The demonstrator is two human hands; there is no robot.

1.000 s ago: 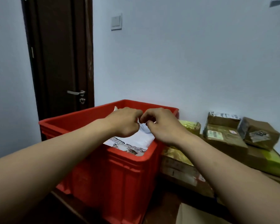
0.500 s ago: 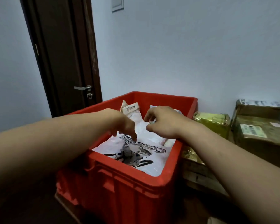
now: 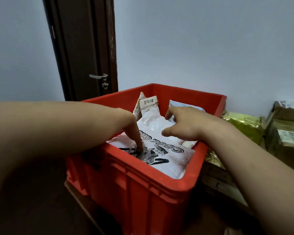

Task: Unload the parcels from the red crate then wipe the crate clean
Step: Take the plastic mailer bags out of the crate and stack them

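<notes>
The red crate [image 3: 143, 187] stands in front of me, filled with soft parcels. On top lies a white plastic mailer bag [image 3: 170, 155] printed with black letters and a picture. Behind it stand a pale parcel with a label [image 3: 148, 107] and a light blue-grey one [image 3: 185, 105]. My left hand [image 3: 134, 131] reaches down into the crate, its fingertips touching the printed part of the white bag. My right hand [image 3: 185, 126] hovers over the bag with fingers spread and holds nothing.
Right of the crate lie a gold foil parcel [image 3: 243, 126] and cardboard boxes with labels [image 3: 285, 133]. A dark wooden door [image 3: 85, 48] with a metal handle stands at the back left. A pale wall runs behind the crate.
The view has come closer and tilted down over the crate. My hands have parted: the left dropped onto the white bag, the right opened and spread above it.
</notes>
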